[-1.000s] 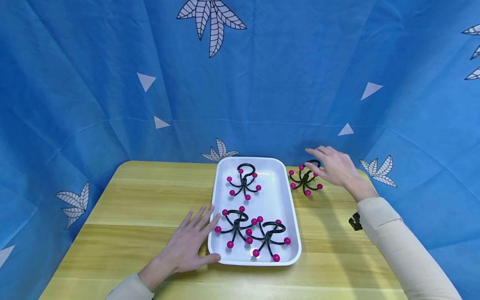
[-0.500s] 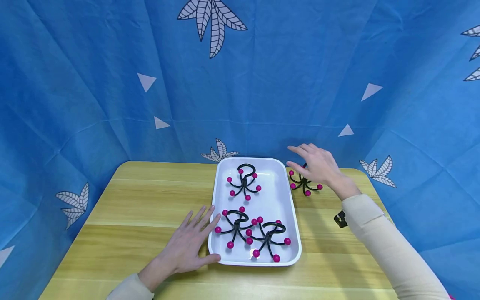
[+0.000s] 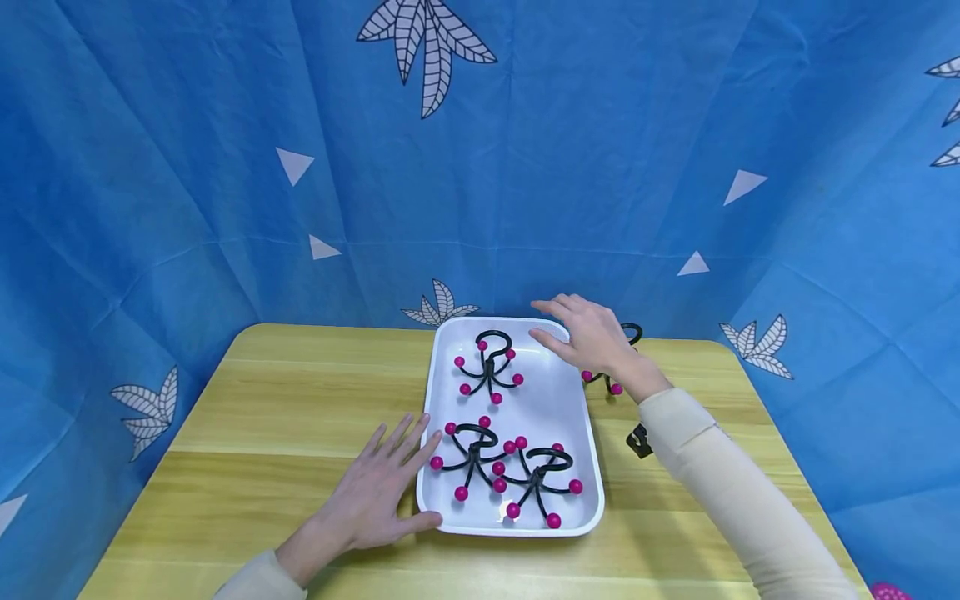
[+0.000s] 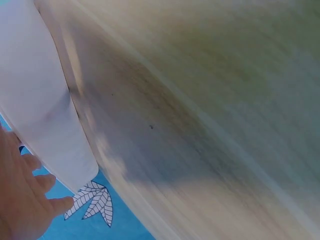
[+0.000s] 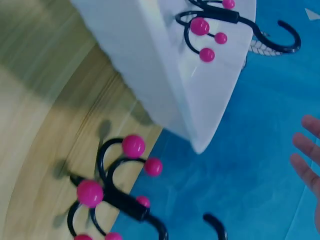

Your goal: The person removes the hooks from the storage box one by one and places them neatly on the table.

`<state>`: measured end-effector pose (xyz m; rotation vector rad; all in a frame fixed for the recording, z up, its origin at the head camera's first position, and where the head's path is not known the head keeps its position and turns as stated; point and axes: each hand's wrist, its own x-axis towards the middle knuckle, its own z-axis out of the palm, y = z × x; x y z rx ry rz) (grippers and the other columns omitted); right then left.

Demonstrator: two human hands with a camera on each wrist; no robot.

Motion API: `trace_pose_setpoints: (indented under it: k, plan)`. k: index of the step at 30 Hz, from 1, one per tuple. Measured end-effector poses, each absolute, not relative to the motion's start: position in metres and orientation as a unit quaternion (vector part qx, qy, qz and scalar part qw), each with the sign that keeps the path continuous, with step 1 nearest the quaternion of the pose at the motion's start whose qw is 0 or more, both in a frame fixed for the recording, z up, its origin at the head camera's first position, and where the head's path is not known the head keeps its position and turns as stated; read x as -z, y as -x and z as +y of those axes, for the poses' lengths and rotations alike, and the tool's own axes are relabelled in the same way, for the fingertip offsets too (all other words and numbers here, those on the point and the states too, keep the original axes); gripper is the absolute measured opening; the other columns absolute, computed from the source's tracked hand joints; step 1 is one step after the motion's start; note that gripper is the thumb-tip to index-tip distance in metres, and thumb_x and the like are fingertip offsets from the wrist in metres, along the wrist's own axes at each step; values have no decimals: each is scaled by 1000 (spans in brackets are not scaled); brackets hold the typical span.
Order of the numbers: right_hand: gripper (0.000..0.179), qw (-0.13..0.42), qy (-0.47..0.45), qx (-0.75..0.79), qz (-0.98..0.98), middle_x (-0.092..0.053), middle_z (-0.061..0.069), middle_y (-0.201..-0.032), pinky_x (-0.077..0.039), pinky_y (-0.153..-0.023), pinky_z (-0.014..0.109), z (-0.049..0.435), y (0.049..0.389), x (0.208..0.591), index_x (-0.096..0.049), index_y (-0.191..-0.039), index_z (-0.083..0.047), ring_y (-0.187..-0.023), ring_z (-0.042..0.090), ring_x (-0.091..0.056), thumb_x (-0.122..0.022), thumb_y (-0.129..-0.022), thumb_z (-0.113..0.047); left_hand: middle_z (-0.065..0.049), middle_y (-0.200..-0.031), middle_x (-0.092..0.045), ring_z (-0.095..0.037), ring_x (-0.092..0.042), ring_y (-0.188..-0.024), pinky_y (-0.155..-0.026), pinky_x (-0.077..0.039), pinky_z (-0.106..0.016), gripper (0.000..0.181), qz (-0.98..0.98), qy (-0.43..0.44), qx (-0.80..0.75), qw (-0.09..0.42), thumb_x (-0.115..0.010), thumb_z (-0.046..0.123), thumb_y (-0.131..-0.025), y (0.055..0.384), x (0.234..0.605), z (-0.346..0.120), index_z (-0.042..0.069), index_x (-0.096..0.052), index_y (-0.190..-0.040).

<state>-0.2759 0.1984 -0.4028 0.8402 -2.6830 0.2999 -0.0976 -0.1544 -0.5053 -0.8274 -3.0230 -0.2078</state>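
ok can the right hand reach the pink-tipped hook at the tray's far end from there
Probably yes: the right hand is near the pink-tipped hook, its fingers are holding nothing, and nothing visible stands between them.

blue cloth [image 3: 600, 167] behind wood-grain table [image 3: 300, 392]; cloth bears white leaf prints [image 3: 437, 71], pale triangles [image 3: 294, 165].

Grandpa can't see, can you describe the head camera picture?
Three black hooks with pink balls sit in a white tray, a fourth outside. The right hand hovers near the tray's far corner, the left hand by its edge.
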Motion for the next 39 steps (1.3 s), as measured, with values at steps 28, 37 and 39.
trace_pose_setpoints:
  k: [28,37,39]
  plan:
    - [42,102,-317,-147,-931,-76,4,-112,-61,-69,34,144,289,438,-70,-136,-17,-94,21,-71,-61,-105,-45,-4,-180,-12,-33,-17,-167,-134,-21,-63,107,-962,267,63,3,-49,89,-87,99,505,-155,24,-25,-169]
    - [25,131,-338,-139,-922,-74,0,-94,-53,-57,29,144,293,439,-76,-122,-18,-76,15,-65,-66,-105,-33,-4,-180,-11,-33,-17,-167,-133,-20,-63,108,-961,268,67,5,-49,89,-88,99,507,-155,24,-24,-169]
    - [21,139,-343,-144,-918,-74,-1,-91,-52,-55,29,144,293,440,-77,-117,-17,-73,14,-64,-67,-104,-30,-3,-180,-11,-33,-17,-167,-134,-20,-63,108,-961,267,68,5,-49,89,-88,99,507,-155,24,-23,-169]
